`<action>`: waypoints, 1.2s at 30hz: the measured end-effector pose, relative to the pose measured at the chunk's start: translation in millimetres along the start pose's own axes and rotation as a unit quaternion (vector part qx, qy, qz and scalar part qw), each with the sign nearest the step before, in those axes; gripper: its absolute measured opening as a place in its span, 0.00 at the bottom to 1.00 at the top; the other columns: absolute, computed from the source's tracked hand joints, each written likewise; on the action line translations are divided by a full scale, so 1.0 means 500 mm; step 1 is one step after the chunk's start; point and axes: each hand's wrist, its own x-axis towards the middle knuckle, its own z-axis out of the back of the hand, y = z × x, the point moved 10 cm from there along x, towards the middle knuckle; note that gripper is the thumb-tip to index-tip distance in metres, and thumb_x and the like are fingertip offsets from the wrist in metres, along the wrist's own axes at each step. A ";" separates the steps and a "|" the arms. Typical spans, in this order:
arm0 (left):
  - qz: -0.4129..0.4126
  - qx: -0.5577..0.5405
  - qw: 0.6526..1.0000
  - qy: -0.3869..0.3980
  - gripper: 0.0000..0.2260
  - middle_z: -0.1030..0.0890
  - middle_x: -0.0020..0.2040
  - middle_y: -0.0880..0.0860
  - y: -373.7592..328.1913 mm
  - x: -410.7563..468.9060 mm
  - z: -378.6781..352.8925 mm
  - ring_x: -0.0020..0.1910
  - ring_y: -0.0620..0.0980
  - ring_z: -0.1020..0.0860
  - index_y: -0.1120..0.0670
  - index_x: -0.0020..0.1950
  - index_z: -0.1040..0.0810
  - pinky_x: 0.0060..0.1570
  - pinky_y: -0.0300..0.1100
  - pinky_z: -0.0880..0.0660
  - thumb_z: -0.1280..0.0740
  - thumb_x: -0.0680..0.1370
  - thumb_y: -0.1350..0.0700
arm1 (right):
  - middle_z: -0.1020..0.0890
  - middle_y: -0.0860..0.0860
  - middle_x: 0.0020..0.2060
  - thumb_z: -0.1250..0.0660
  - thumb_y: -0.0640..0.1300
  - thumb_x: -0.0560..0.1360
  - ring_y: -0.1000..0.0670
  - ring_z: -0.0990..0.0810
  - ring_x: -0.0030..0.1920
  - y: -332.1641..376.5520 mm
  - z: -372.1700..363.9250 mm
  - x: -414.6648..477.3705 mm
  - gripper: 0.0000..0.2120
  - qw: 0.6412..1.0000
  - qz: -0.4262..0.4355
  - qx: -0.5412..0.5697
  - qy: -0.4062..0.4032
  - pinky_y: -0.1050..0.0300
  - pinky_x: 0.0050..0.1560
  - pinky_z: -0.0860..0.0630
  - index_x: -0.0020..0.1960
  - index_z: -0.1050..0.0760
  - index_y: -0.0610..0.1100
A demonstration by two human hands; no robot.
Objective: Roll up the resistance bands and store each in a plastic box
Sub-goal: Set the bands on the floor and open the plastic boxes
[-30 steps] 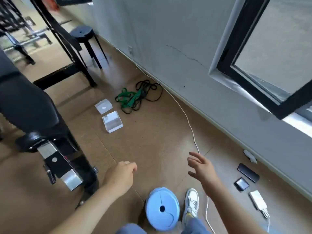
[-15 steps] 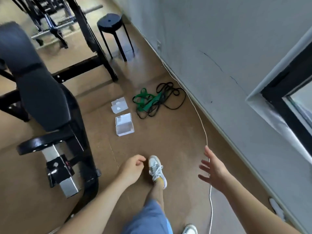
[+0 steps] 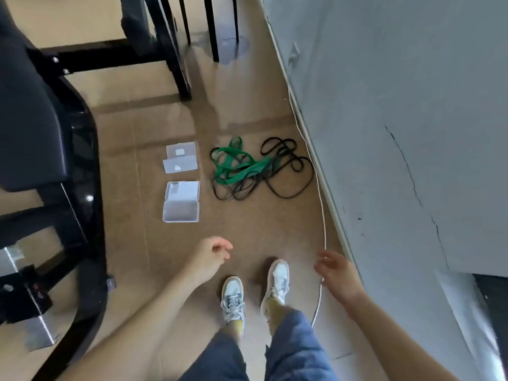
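Ahead, tangled bands [image 3: 242, 171] lie beside clear boxes [image 3: 180, 213].

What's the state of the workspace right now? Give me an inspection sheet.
Surface: brown floor, bare around the job's things.
Job's things: green band and black band tangled together, unrolled; near box and far box to their left, lids open.
Clutter: nothing seen.
Grippers: left hand and right hand hold nothing, short of the boxes.
Cables: white cable runs along the foot of the wall.
Surroundings: black bench left, stool legs ahead, grey wall right.
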 end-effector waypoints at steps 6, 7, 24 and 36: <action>0.034 -0.030 0.998 -0.043 0.12 0.17 0.38 0.51 -0.050 0.180 0.026 0.34 0.45 0.23 0.53 0.43 0.19 0.34 0.29 0.29 0.38 0.76 0.67 | 0.20 0.48 0.52 0.35 0.39 0.76 0.49 0.23 0.48 0.170 -0.012 0.236 0.20 0.991 0.040 -0.116 0.053 0.60 0.47 0.29 0.67 0.27 0.47; 0.040 -0.033 0.997 -0.051 0.12 0.17 0.37 0.49 -0.055 0.216 0.032 0.34 0.44 0.22 0.51 0.43 0.19 0.36 0.32 0.28 0.37 0.77 0.66 | 0.20 0.48 0.55 0.36 0.40 0.76 0.50 0.23 0.49 0.200 -0.018 0.283 0.22 0.985 0.051 -0.145 0.073 0.61 0.48 0.30 0.70 0.30 0.50; -0.007 0.143 0.983 -0.113 0.13 0.23 0.58 0.50 0.037 0.965 -0.023 0.60 0.52 0.27 0.50 0.59 0.21 0.58 0.46 0.27 0.34 0.76 0.61 | 0.62 0.51 0.79 0.30 0.63 0.70 0.47 0.62 0.78 0.323 -0.351 1.043 0.54 0.769 0.205 -0.587 0.152 0.39 0.74 0.47 0.79 0.65 0.51; 0.043 0.416 0.907 0.051 0.56 0.63 0.79 0.50 0.296 1.369 -0.286 0.76 0.62 0.50 0.44 0.74 0.73 0.67 0.63 0.37 0.26 0.71 0.46 | 0.53 0.41 0.79 0.27 0.59 0.70 0.41 0.53 0.79 0.149 -0.667 1.456 0.61 0.689 0.252 -0.673 0.090 0.34 0.73 0.50 0.75 0.75 0.44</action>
